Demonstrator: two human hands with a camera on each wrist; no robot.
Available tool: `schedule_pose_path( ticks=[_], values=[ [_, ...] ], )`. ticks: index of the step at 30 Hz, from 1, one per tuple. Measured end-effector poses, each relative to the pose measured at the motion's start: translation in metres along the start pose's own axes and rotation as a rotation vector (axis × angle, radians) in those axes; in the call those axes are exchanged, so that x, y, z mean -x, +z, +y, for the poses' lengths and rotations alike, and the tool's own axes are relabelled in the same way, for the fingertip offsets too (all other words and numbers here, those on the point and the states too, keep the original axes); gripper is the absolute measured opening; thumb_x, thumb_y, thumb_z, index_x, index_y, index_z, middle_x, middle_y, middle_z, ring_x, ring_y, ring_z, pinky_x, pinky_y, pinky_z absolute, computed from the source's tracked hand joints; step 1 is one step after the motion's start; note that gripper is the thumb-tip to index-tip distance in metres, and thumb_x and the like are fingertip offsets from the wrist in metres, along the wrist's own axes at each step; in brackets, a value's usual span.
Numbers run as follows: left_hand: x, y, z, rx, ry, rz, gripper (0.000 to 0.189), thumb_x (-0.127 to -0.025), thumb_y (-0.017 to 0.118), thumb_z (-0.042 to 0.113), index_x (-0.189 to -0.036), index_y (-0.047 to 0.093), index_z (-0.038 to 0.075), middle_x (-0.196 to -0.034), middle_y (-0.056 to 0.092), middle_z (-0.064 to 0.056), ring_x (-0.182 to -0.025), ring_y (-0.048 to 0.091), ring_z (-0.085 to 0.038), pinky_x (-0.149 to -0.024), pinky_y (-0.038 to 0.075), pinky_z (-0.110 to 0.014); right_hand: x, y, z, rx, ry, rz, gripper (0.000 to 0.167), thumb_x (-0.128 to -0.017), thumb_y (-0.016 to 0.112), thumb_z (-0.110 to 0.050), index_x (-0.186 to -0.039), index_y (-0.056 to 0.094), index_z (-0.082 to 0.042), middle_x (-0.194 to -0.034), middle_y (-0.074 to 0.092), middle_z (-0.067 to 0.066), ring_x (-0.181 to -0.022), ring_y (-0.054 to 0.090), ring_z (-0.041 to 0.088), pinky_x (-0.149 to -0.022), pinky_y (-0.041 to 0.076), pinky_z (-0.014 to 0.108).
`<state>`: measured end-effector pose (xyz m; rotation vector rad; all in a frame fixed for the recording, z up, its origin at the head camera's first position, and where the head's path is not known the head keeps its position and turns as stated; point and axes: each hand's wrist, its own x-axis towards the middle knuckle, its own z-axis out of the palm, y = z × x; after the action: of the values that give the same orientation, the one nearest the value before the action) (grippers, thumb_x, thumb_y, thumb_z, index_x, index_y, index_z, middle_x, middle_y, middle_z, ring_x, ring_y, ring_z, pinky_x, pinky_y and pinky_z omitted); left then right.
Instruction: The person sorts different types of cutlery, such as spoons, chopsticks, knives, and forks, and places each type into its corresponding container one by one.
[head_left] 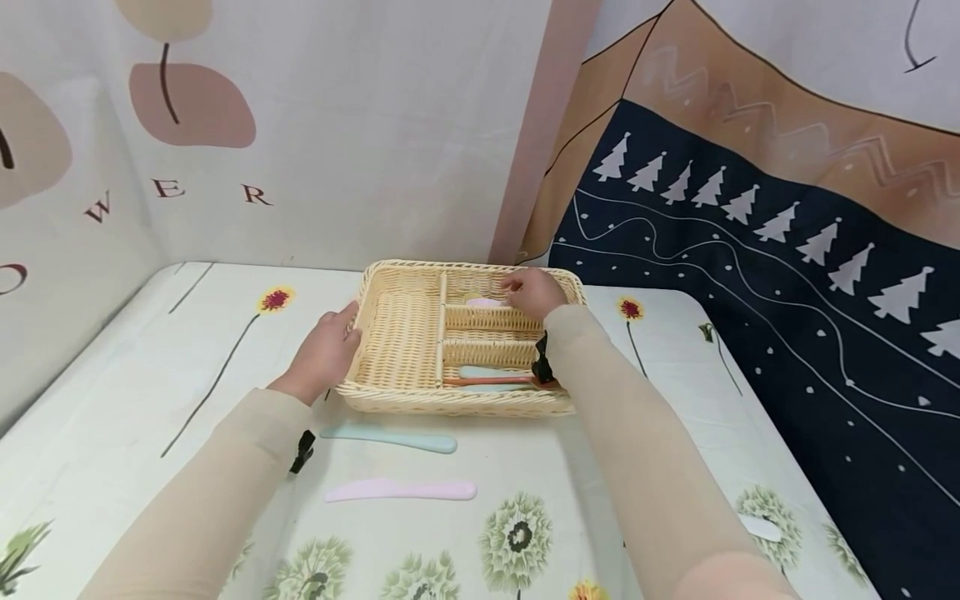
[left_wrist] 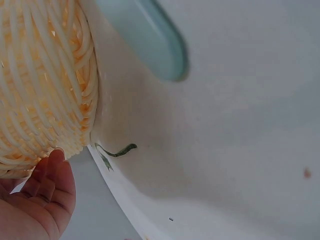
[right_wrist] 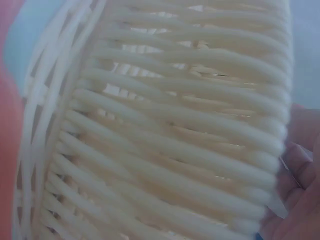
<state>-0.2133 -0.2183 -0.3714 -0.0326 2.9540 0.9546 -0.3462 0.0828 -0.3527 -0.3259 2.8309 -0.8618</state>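
Observation:
A pale wicker basket (head_left: pixel 393 333) with several compartments sits on the table. At its left end my left hand (head_left: pixel 318 350) grips the side, and in the left wrist view the fingers (left_wrist: pixel 57 180) curl against the wicker. My right hand (head_left: pixel 536 292) reaches into the back right compartment, beside a pink utensil (head_left: pixel 486 302); whether it holds anything is hidden. Woven wicker (right_wrist: pixel 165 125) fills most of the right wrist view, with bent fingers at its right edge. An orange-brown utensil handle (head_left: pixel 487 381) and light blue utensils (head_left: pixel 483 372) lie in the front right compartment.
In front of the basket, a light blue knife (head_left: pixel 390 437) and a pink knife (head_left: pixel 401 490) lie on the flowered tablecloth (head_left: pixel 540 467). A white utensil end (head_left: pixel 760 527) shows beside the right forearm. Printed cloths (head_left: pixel 360 133) hang behind and to the right.

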Motion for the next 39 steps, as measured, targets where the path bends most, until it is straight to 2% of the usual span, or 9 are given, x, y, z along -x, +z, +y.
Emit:
schedule_pose_path(
  ticks=[9, 21, 32, 39],
  values=[
    [-0.001, -0.001, -0.001, 0.000, 0.007, -0.009, 0.055, -0.104, 0.031, 0.016, -0.152, 0.014, -0.004, -0.130, 0.040, -0.031, -0.094, 0.050, -0.032, -0.080, 0.047, -0.042, 0.026, -0.014, -0.017, -0.042, -0.059, 0.038, 0.032, -0.096, 0.058, -0.013, -0.127, 0.064, -0.010, -0.122, 0.060, 0.007, -0.108, 0.052, 0.024, -0.096, 0.046, 0.039],
    [-0.001, -0.001, -0.001, -0.013, 0.009, -0.003, 0.054, -0.105, 0.030, 0.016, -0.152, 0.014, -0.004, -0.133, 0.039, -0.032, -0.097, 0.050, -0.034, -0.084, 0.048, -0.044, 0.052, -0.026, -0.034, -0.104, -0.117, 0.058, 0.033, -0.095, 0.061, -0.016, -0.127, 0.063, -0.012, -0.128, 0.058, 0.005, -0.115, 0.049, 0.024, -0.098, 0.044, 0.039],
    [-0.001, -0.001, -0.001, -0.002, 0.016, -0.009, 0.054, -0.104, 0.030, 0.016, -0.152, 0.013, -0.004, -0.132, 0.039, -0.033, -0.096, 0.050, -0.034, -0.083, 0.048, -0.045, 0.078, -0.018, -0.052, -0.038, -0.220, 0.046, 0.034, -0.093, 0.065, -0.021, -0.127, 0.064, -0.016, -0.128, 0.059, 0.003, -0.118, 0.052, 0.022, -0.101, 0.043, 0.038],
    [-0.001, -0.001, -0.003, 0.000, 0.025, -0.004, 0.054, -0.104, 0.030, 0.016, -0.152, 0.013, -0.005, -0.128, 0.040, -0.033, -0.094, 0.051, -0.034, -0.079, 0.048, -0.043, 0.094, -0.007, -0.060, -0.078, -0.293, 0.062, 0.032, -0.093, 0.066, -0.017, -0.125, 0.066, -0.012, -0.129, 0.060, 0.004, -0.119, 0.053, 0.022, -0.103, 0.041, 0.037]
  ],
)
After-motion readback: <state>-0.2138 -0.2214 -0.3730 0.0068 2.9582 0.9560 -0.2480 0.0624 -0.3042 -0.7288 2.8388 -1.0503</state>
